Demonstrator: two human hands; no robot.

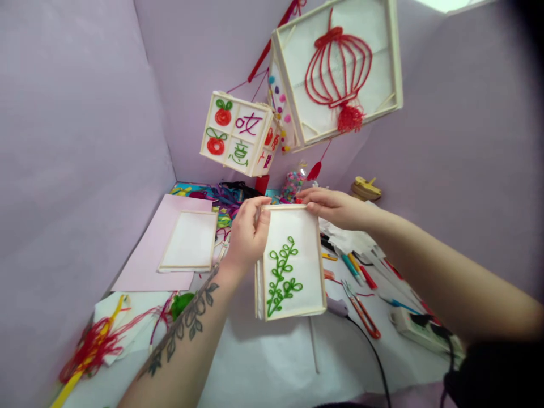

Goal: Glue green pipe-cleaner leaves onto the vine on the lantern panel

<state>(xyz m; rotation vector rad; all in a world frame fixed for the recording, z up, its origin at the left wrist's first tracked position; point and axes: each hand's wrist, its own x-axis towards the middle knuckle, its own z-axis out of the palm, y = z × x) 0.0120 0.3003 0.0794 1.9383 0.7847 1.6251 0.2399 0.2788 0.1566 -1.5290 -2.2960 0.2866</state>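
Observation:
A small wood-framed paper lantern [304, 249] is held upright over the table, its white face decorated with a green leafy branch [283, 277] of curled fuzzy stems. My left hand [250, 229] grips its top left edge, thumb in front and fingers bent over the frame. At the top right corner, my right hand [329, 205] has its fingers closed over the frame's upper edge; the fingertips reach behind and are partly hidden. A loose framed white panel [189, 241] lies left of my left hand on a pink sheet [147, 252].
Two decorated lanterns hang above: a small one [236, 136] and a larger one [293, 85]. Scissors [361, 309], markers [352, 269], a glue gun [338, 306] and a power strip [419, 328] lie to the right. Red yarn [96, 351] sits front left.

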